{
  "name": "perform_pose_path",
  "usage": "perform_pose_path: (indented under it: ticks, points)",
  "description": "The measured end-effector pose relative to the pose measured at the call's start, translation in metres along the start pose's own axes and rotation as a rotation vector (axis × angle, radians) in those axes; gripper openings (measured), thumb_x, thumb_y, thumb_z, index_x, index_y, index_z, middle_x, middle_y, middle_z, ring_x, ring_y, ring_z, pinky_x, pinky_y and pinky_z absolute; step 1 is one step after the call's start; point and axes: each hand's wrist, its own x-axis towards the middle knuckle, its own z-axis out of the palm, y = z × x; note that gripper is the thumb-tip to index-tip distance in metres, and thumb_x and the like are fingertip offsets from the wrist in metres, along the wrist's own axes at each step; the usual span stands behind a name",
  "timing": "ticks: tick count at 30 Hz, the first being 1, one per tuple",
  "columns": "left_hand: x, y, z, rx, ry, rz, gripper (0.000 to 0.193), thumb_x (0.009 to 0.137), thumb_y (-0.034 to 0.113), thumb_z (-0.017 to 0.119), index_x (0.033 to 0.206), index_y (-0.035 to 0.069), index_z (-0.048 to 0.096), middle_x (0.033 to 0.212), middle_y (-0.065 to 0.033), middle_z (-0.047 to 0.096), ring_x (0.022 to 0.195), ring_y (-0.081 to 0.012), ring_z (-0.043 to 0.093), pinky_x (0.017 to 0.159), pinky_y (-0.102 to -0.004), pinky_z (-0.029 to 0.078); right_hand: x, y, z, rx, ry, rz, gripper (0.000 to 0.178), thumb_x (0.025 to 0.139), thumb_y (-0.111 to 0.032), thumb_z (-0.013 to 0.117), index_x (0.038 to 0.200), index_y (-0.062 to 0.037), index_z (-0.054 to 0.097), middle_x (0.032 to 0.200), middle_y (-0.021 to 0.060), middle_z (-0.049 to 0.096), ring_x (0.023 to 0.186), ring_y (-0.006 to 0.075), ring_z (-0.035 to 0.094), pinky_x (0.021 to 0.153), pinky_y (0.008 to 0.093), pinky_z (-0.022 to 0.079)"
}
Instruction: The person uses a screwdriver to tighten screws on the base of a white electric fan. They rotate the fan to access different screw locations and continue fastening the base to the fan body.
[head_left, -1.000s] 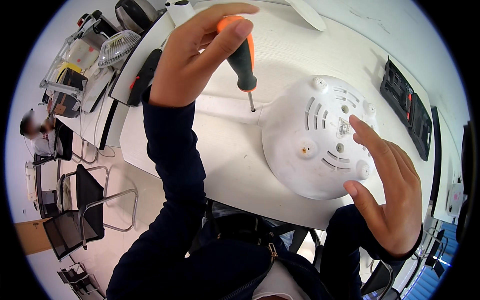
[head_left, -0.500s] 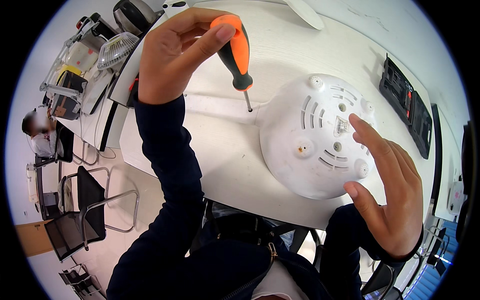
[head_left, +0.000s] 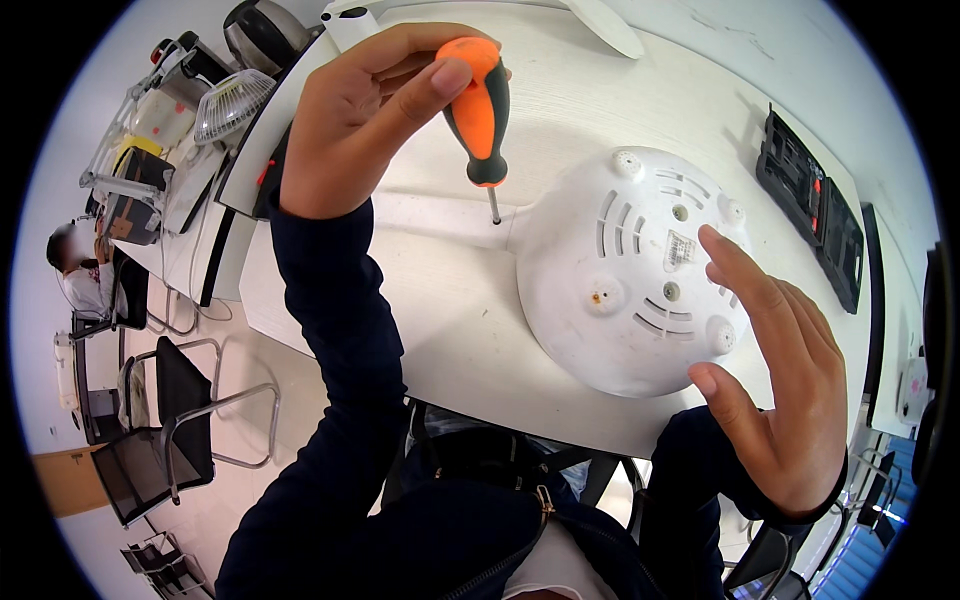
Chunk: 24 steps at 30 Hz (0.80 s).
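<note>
A white round appliance base lies on the table with its vented, footed underside up. A flat white arm runs from it to the left. My left hand grips an orange and dark green screwdriver by its handle. The shaft points down, its tip at a small dark hole in the arm near the base. My right hand is open beside the base's right side, thumb and fingers apart, holding nothing. Whether its fingertips touch the base I cannot tell.
An open black tool case lies on the table's right side. At the upper left are a kettle, a white fan guard and a cardboard box. A black mesh chair stands at left; a seated person is farther off.
My left hand has turned the screwdriver's handle a little and shifted slightly right and down. The tip stays at the hole. My right hand keeps its place.
</note>
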Motion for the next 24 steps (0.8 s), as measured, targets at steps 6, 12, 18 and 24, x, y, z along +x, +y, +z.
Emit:
perform_pose_path:
  ticks: [6, 12, 18, 24]
  points:
    - [0.0, 0.005, 0.001, 0.004, 0.004, 0.07, 0.04, 0.088, 0.031, 0.059, 0.109, -0.003, 0.058, 0.093, -0.0169, 0.066, 0.089, -0.0237, 0.065, 0.082, -0.0314, 0.051, 0.0, 0.001, 0.0, 0.004, 0.02, -0.005, 0.057, 0.08, -0.033, 0.061, 0.127, -0.0028, 0.049, 0.112, 0.0201, 0.06, 0.102, 0.0333, 0.059, 0.089, 0.0431, 0.043]
    - [-0.003, 0.007, -0.014, 0.076, 0.003, 0.193, 0.048, 0.093, 0.041, 0.042, 0.111, -0.002, 0.054, 0.097, -0.0188, 0.063, 0.089, -0.0271, 0.063, 0.081, -0.0396, 0.05, -0.002, 0.001, -0.002, 0.016, 0.027, 0.002, 0.057, 0.08, -0.033, 0.062, 0.126, -0.0025, 0.049, 0.111, 0.0203, 0.06, 0.102, 0.0334, 0.059, 0.089, 0.0425, 0.043]
    - [-0.022, 0.004, -0.036, -0.287, 0.293, 0.101, 0.059, 0.09, 0.049, 0.046, 0.119, -0.002, 0.049, 0.108, -0.0192, 0.059, 0.099, -0.0303, 0.058, 0.088, -0.0423, 0.045, 0.0, 0.003, -0.004, 0.074, 0.005, 0.021, 0.054, 0.079, -0.027, 0.062, 0.126, -0.0033, 0.049, 0.111, 0.0213, 0.059, 0.1, 0.0336, 0.058, 0.088, 0.0412, 0.043]
    - [-0.008, 0.037, 0.012, -0.262, 0.373, 0.148, 0.057, 0.092, 0.046, 0.044, 0.12, -0.004, 0.046, 0.109, -0.0217, 0.059, 0.102, -0.0312, 0.059, 0.092, -0.0461, 0.046, 0.006, 0.02, 0.001, 0.152, 0.071, 0.018, 0.048, 0.081, -0.018, 0.059, 0.126, -0.0027, 0.049, 0.111, 0.0206, 0.059, 0.099, 0.0328, 0.058, 0.085, 0.0388, 0.044]
